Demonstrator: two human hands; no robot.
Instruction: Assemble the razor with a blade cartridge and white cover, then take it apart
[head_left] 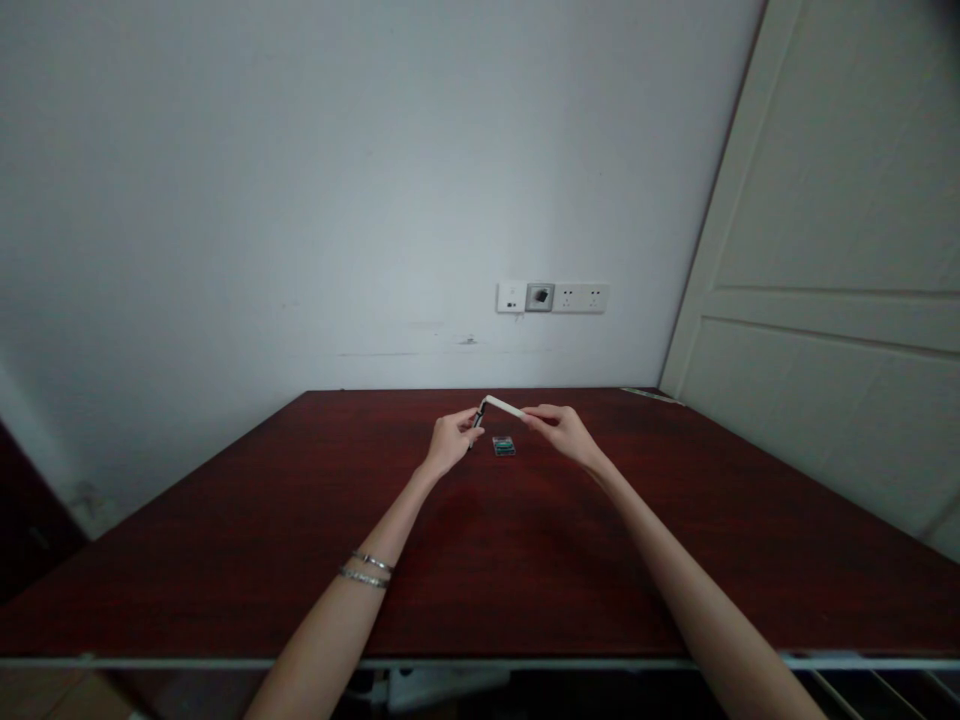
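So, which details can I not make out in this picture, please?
All in the head view:
Slim black-and-silver piece: partly covered by the left hand.
Slim white bar: right end hidden by the right hand.
Small clear box with green contents: too small to identify what is inside.
Pale object beneath the red-brown wood-grain table: too dark to identify.

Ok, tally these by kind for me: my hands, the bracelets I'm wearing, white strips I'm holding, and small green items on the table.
Hands: 2 (left hand, right hand)
Bracelets: 2
Held white strip: 1
Small green item: 1
Total: 6
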